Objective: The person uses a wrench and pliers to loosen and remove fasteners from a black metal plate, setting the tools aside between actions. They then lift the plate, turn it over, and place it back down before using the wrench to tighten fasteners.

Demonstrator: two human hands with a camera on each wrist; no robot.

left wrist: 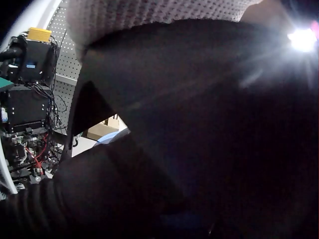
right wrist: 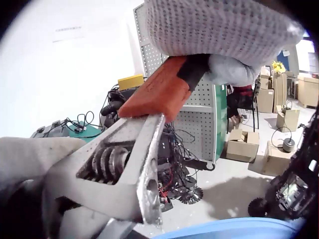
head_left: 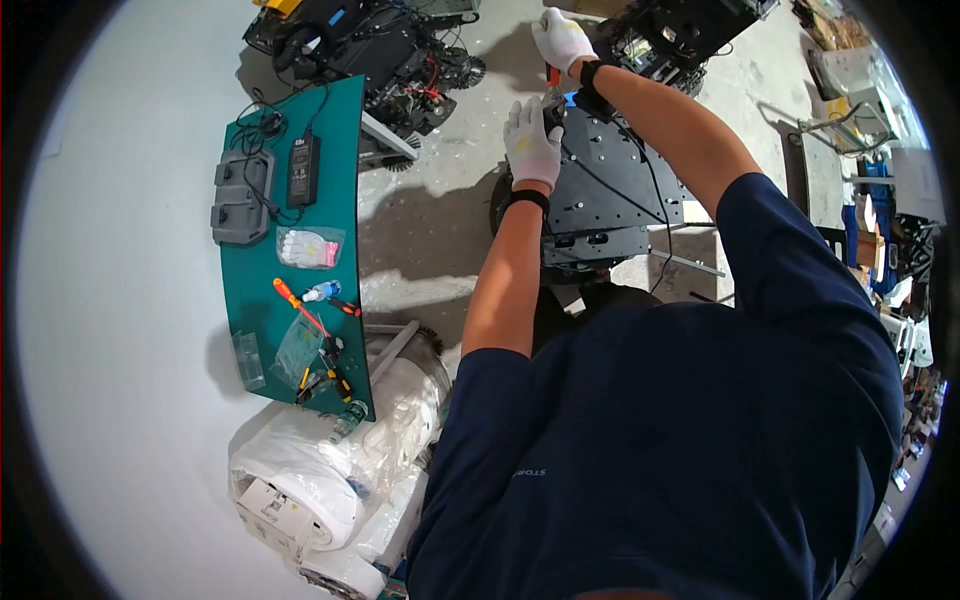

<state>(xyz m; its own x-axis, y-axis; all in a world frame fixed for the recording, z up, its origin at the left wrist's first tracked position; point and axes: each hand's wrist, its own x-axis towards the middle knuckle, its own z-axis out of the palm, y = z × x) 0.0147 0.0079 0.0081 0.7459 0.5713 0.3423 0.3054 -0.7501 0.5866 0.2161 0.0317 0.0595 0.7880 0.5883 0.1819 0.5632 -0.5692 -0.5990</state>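
My right hand [head_left: 562,40], in a white knit glove, grips the orange-red and black handle of an adjustable wrench [right wrist: 144,124]. The wrench's grey metal head, with its adjusting screw, fills the lower left of the right wrist view. My left hand [head_left: 532,145], gloved too, is right at the wrench head with its fingers extended and thumb apart, beside a dark part on a black machine plate [head_left: 600,185]. A dark shape covers most of the left wrist view, hiding what lies under the left palm. Only some glove fabric [left wrist: 149,17] shows above it.
A black cable [head_left: 625,190] crosses the drilled plate. On the left, a green table [head_left: 345,190] bears a charger, packed gloves, screwdrivers and other tools. Wired black machines [head_left: 385,60] stand beyond it. A light blue rim [right wrist: 229,230] curves under the wrench. Cardboard boxes [right wrist: 242,145] lie farther off.
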